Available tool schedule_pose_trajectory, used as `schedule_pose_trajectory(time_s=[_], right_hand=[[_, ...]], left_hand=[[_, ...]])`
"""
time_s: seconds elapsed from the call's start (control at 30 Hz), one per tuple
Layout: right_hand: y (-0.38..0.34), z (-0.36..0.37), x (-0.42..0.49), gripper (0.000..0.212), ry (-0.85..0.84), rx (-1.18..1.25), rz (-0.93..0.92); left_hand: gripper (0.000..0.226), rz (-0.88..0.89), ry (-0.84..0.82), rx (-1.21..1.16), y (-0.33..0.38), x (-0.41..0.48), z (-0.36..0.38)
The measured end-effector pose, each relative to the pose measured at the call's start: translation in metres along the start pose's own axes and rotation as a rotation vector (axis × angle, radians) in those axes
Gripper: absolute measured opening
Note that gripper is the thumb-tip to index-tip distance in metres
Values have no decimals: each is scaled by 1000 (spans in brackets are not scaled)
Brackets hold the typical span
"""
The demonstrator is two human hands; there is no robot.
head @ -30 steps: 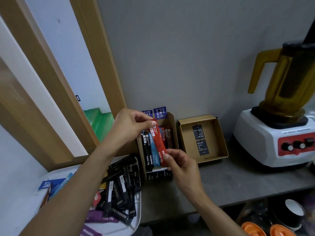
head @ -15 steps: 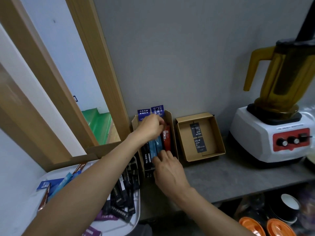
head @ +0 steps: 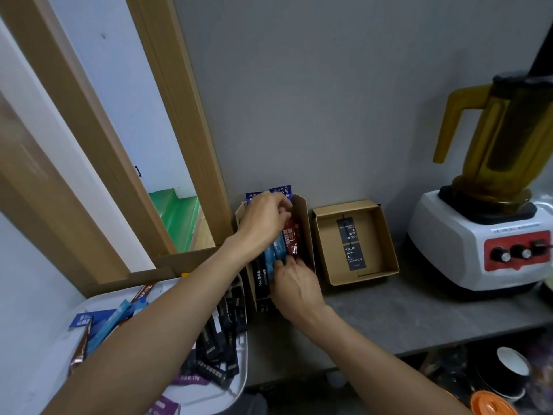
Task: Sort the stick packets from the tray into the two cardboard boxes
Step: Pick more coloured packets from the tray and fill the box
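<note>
Both hands (head: 294, 287) on red packet (head: 291, 238) (apparently), lengthwise in left box (head: 305, 223)

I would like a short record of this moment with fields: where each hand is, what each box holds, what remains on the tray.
left hand: at far end of left box, fingers on the packets
right hand: at near end of the same box, touching red packet
left box contents: black, blue and red stick packets
right box: no packets, only a black card
tray: many packets left, mostly black, some blue and purple
</note>
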State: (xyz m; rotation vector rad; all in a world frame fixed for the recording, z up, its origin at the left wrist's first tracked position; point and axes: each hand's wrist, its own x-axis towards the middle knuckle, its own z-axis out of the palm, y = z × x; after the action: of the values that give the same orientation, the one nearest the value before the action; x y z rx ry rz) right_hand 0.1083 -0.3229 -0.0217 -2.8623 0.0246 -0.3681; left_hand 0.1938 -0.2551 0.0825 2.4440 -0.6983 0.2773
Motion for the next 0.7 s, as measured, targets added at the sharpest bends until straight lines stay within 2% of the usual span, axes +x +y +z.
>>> schedule_pose_trajectory(time_s=[0.07, 0.2, 0.37, 0.53, 0.7], right_hand=[[-1, -3, -6, 32, 43, 1, -17], [-5, -12, -23, 28, 143, 124, -64], [-19, -22, -38, 19, 202, 342, -134], [-54, -20, -31, 12, 146, 521, -258], [-100, 4, 6, 16, -74, 509, -246]], left_hand=[[15, 12, -5, -89, 10, -6, -20], [6, 93, -127, -220, 13, -40, -65], [10, 104, -84, 25, -42, -94, -94], [10, -151, -31, 161, -113, -155, -114], [20, -584, 42, 384, -161, -213, -127]])
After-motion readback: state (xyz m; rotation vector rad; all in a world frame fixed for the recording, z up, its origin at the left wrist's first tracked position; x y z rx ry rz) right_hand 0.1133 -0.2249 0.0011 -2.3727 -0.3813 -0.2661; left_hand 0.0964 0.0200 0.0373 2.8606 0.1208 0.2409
